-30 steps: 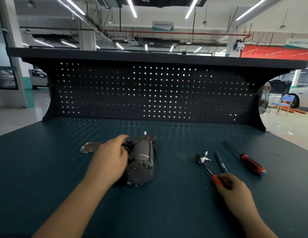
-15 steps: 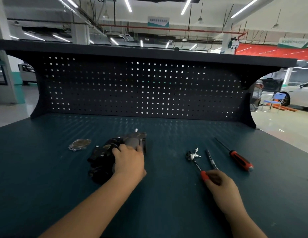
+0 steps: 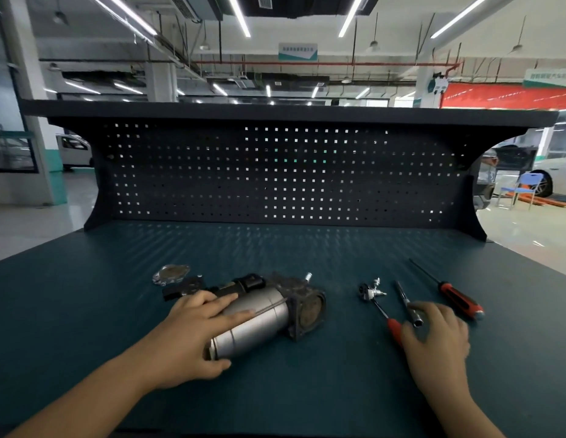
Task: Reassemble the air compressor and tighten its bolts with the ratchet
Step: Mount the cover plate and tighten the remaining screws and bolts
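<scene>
The air compressor [image 3: 269,314] lies on its side on the dark green bench, its silver motor cylinder pointing toward me and the dark housing's open round face turned right. My left hand [image 3: 193,336] grips the cylinder, fingers over the top and thumb under its near end. A round metal cover plate [image 3: 171,275] lies behind the compressor on the left. The ratchet [image 3: 378,306] lies to the right with a few small bolts [image 3: 377,286] by its head. My right hand [image 3: 436,336] holds its red handle, which is mostly hidden under the hand.
A steel socket extension bar [image 3: 404,300] lies just by my right fingers. A red-handled screwdriver [image 3: 449,294] lies farther right. The black pegboard back panel [image 3: 275,175] closes off the far side of the bench [image 3: 85,311].
My left hand has turned the compressor over, so its silver cylinder now shows and the open face points right. The right hand stayed on the red handle.
</scene>
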Motion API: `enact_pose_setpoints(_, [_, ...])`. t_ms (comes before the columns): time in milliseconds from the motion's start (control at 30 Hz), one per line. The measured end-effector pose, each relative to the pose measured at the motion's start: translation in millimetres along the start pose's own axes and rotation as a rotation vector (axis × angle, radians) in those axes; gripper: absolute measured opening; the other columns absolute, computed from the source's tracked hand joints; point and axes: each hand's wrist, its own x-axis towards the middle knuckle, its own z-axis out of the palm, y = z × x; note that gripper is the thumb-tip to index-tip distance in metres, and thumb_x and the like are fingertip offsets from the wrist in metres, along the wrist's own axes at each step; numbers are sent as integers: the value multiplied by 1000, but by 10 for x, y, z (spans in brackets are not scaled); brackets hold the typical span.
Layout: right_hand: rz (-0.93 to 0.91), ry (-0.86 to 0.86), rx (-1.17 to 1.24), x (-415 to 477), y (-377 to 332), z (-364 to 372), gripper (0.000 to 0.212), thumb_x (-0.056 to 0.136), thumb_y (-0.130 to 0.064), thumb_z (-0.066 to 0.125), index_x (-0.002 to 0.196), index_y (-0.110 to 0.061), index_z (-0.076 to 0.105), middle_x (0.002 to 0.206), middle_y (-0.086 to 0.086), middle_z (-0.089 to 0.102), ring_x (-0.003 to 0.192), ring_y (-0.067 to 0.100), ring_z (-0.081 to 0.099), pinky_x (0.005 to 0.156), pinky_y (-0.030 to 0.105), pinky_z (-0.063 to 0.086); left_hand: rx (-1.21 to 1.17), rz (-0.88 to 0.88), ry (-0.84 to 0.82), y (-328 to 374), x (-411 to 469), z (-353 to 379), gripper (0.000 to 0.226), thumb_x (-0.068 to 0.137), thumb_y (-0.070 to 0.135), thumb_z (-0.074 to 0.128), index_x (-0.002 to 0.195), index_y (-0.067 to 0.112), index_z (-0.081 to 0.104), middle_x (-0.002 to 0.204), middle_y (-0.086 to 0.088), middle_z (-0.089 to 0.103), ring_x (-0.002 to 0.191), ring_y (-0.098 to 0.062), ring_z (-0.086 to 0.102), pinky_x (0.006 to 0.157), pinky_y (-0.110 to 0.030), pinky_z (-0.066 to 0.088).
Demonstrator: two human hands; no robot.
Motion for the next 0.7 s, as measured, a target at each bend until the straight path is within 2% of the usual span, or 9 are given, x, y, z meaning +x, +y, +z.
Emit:
enact_pose_setpoints(67, [-163, -107, 61, -59, -58, 34, 38, 79, -1, 71, 115, -10, 62, 105, 1, 57, 106, 28, 54, 87, 34, 39, -95, 17, 17, -82, -97, -23, 76, 75, 57, 57, 124, 78, 3, 150, 33, 1, 128, 7, 5, 108, -20, 3])
enact_pose_setpoints(133, [-225, -345, 74, -136, -121, 102, 53, 82, -9, 69, 129, -22, 49, 107, -11, 54, 105, 11, 55, 86, 17, 39, -160, 31, 28, -154, -161, -46, 79, 74, 54, 61, 125, 78, 6, 146, 40, 2, 131, 11, -1, 108, -21, 4])
enact_pose_setpoints(267, [-146, -597, 167, -115, -255, 262, 56, 88, -27, 67, 135, -30, 37, 108, -17, 53, 99, -6, 54, 79, 3, 38, -170, 6, 240, -163, -296, -18, 82, 64, 61, 63, 136, 62, 23, 147, 36, 14, 137, 1, 8, 108, -36, 14])
enact_pose_setpoints(333, [-98, -687, 223, -65, -340, 329, 37, 93, -33, 60, 125, -33, 42, 104, -23, 54, 94, -15, 52, 75, -3, 36, -231, -212, 457, -123, -397, 136, 94, 51, 64, 72, 136, 41, 39, 140, 15, 30, 128, -14, 29, 102, -42, 29])
enact_pose_setpoints(400, [-91, -773, 248, -39, -431, 417, 15, 98, -38, 48, 113, -34, 48, 103, -28, 55, 95, -19, 51, 74, -6, 33, -426, -597, 474, -34, -477, 275, 111, 41, 64, 84, 135, 26, 38, 133, -3, 41, 119, -24, 42, 97, -40, 39])
enact_pose_setpoints(467, [-96, -808, 285, -33, -511, 511, 21, 100, -40, 37, 104, -30, 55, 102, -28, 56, 98, -16, 53, 73, -6, 33, -613, -754, 357, 50, -508, 371, 110, 48, 76, 65, 138, 30, 23, 132, -7, 49, 117, -27, 49, 92, -38, 43])
enact_pose_setpoints(533, [-46, -807, 336, -34, -561, 582, 26, 101, -42, 32, 101, -34, 56, 100, -30, 55, 90, -23, 48, 70, -7, 32, -713, -715, 326, 84, -498, 423, 107, 53, 82, 45, 143, 39, 8, 132, 2, 51, 118, -25, 52, 89, -33, 43])
enact_pose_setpoints(600, [-49, -796, 371, -39, -582, 637, 34, 101, -42, 29, 102, -25, 59, 98, -22, 59, 84, -20, 49, 70, -5, 33, -669, -666, 360, 106, -463, 418, 99, 58, 81, 36, 144, 47, 2, 126, 9, 53, 114, -20, 55, 81, -24, 42])
enact_pose_setpoints(700, [-91, -756, 372, -75, -587, 632, 43, 93, -48, 28, 85, -12, 50, 82, -7, 53, 69, -6, 47, 67, 6, 37, -511, -679, 373, 126, -405, 399, 98, 61, 80, 25, 148, 40, 6, 118, 4, 60, 102, -17, 60, 64, -13, 35])
